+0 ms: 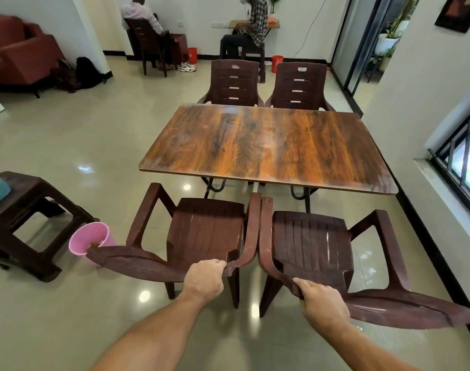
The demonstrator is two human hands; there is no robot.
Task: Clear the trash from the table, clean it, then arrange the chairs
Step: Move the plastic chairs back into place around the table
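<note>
Status: L hand (204,277) clamped on near-left chair (207,226) back, R hand (322,303) clamped on near-right chair (311,236) back; pair side by side, just short of desk (268,145). Trash + wipe prob done. Far-left chair (235,81), far-right chair (299,84) tucked in. Remaining: push near pair in.

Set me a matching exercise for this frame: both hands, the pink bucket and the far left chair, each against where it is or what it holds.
Column one:
1. left hand
2. right hand
3. pink bucket
4. far left chair

Column two:
A. on the floor beside the stool
B. grips the back of the near right chair
C. at the far edge of the table
D. grips the back of the near left chair

Pairs: 1-D, 2-B, 3-A, 4-C.
</note>
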